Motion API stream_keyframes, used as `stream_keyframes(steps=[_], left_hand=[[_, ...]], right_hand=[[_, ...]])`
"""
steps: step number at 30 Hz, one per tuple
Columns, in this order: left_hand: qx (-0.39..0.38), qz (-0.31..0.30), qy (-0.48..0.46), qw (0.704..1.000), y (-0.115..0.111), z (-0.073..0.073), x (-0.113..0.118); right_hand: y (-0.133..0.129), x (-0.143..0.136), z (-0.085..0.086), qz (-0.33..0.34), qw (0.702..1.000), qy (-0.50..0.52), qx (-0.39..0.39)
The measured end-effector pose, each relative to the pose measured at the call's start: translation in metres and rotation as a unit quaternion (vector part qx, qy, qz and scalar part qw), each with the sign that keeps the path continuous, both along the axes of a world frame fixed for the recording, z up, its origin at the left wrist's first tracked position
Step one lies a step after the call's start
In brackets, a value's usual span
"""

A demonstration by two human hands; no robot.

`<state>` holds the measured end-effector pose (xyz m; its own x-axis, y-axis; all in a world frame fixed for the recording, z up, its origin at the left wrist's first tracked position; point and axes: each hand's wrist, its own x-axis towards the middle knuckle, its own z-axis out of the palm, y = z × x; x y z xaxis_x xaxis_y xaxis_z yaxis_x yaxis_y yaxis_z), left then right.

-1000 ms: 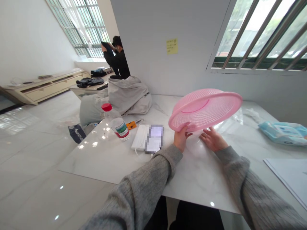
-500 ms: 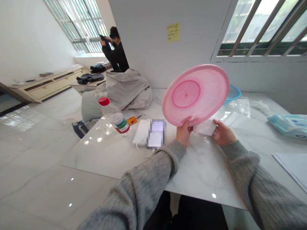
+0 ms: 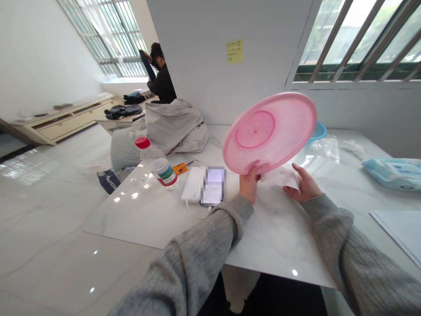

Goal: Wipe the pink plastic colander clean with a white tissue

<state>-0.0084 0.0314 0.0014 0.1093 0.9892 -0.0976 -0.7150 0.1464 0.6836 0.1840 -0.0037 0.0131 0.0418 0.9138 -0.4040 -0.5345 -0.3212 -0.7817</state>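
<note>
A round pink mesh basket point(image 3: 286, 127) is held up at a tilt over the table. My left hand point(image 3: 249, 185) grips its lower rim, thumb on the mesh side and the other fingers behind. From beside that hand a white wipe point(image 3: 278, 176) stretches to the right, just below the rim. My right hand point(image 3: 305, 184) is at the wipe's right end, thumb and forefinger spread apart around its edge. Whether it touches the wipe I cannot tell. Behind the pink basket a blue basket point(image 3: 318, 131) shows in part.
On the white marble-look table point(image 3: 272, 241) are a red-capped bottle point(image 3: 161, 164), a white box-like device point(image 3: 191, 186), a phone point(image 3: 213, 186), clear plastic bags point(image 3: 324, 149), a wipes pack point(image 3: 394, 172) and paper point(image 3: 399, 230). Grey cloth point(image 3: 177, 125) is heaped behind. A person point(image 3: 161, 79) stands farther back.
My right thumb and forefinger have parted from their pinch on the wipe's end. The pink basket has tipped slightly flatter in my left hand. The person behind has shifted the dark item they hold.
</note>
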Motion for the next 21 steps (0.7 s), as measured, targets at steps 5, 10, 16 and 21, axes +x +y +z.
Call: stream_keyframes(steps=[5, 10, 16, 21], left_hand=[[0.013, -0.021, 0.016, 1.0, -0.003, 0.001, -0.002], [0.021, -0.024, 0.043, 0.999, -0.006, 0.004, -0.004], [0.015, 0.033, 0.088, 0.995, -0.003, 0.006, -0.006], [0.002, 0.018, 0.062, 0.998, -0.007, 0.011, -0.008]], right_hand=[[-0.006, -0.013, 0.005, 0.059, 0.997, 0.037, 0.025], [-0.005, -0.018, 0.001, 0.049, 0.998, 0.016, 0.026], [0.007, -0.002, -0.006, -0.039, 0.999, -0.033, 0.002], [0.015, 0.013, -0.011, -0.142, 0.982, -0.064, 0.111]])
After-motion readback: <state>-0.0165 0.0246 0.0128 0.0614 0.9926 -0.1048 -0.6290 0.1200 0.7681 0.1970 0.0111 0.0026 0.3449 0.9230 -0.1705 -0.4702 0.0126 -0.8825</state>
